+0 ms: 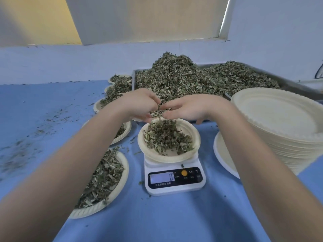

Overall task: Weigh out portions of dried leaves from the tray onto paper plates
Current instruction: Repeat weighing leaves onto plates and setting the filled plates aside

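A paper plate [189,132] holding a heap of dried leaves [166,137] sits on a white kitchen scale [174,179] whose display reads 0. Behind it a metal tray [297,86] carries a large mound of dried leaves [183,75]. My left hand [138,103] and my right hand [188,108] meet fingertip to fingertip just above the plate's far edge. Both cup a small clump of leaves [158,112] between them, with bits dropping toward the plate.
Several filled paper plates [104,180] line the blue table [157,220] to the left of the scale, back to the tray's corner. A tall stack of empty plates [279,119] stands at the right. Leaf crumbs litter the table at far left.
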Motion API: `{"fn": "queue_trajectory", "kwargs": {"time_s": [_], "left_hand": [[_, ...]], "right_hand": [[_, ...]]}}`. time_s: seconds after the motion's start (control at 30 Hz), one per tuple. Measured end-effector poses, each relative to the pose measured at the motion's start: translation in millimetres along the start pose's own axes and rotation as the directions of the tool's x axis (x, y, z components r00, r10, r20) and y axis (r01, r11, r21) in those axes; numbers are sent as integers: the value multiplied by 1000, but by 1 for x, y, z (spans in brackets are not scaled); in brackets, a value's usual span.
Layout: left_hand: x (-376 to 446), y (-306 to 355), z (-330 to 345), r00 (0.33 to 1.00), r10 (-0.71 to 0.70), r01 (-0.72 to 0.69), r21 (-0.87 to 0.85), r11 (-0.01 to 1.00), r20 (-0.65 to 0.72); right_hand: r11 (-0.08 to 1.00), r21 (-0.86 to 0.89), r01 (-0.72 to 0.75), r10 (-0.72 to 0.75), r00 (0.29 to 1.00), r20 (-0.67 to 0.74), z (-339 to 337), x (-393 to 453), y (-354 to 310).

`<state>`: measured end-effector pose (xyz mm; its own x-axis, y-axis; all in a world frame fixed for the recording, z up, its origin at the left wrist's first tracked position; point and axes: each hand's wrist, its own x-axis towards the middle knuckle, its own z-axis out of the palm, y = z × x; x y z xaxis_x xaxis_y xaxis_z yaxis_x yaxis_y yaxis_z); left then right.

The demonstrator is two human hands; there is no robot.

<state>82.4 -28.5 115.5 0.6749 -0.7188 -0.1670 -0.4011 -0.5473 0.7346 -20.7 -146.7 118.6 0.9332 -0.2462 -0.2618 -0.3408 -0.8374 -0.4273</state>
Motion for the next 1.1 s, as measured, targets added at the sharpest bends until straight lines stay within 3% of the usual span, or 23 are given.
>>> {"fn": "queue_trajectory", "kwargs": {"time_s": [0.13,0.23,0.33,0.47,0.7,0.83,0.93,1.03,1.1], "left_hand": [[7,1,4,999,45,-45,26,999,11],[15,0,6,997,79,-79,44,996,-12],[28,-4,7,994,96,-93,60,994,-54],[53,-18,11,988,88,-77,87,993,-130],[97,-43,18,986,-48,60,72,996,-159],[122,-46,20,983,-132,138,37,990,-129],[134,-45,23,977,-197,193,-55,980,-75],[139,-45,23,959,-274,283,-174,943,75],[145,-45,16,967,-244,249,-83,965,69]], "right_hand": [[995,30,93,-96,987,127,-1,1,-1],[995,56,88,-92,994,57,2,11,4],[995,48,-90,96,987,-130,7,26,12],[943,156,-294,329,896,-298,13,49,21],[846,89,-526,529,805,-268,13,112,55],[839,-19,-543,526,821,-222,11,141,63],[890,-54,-452,440,885,-151,11,154,56],[917,204,-342,350,937,-4,9,162,48],[925,231,-302,326,943,-72,5,167,52]]}}
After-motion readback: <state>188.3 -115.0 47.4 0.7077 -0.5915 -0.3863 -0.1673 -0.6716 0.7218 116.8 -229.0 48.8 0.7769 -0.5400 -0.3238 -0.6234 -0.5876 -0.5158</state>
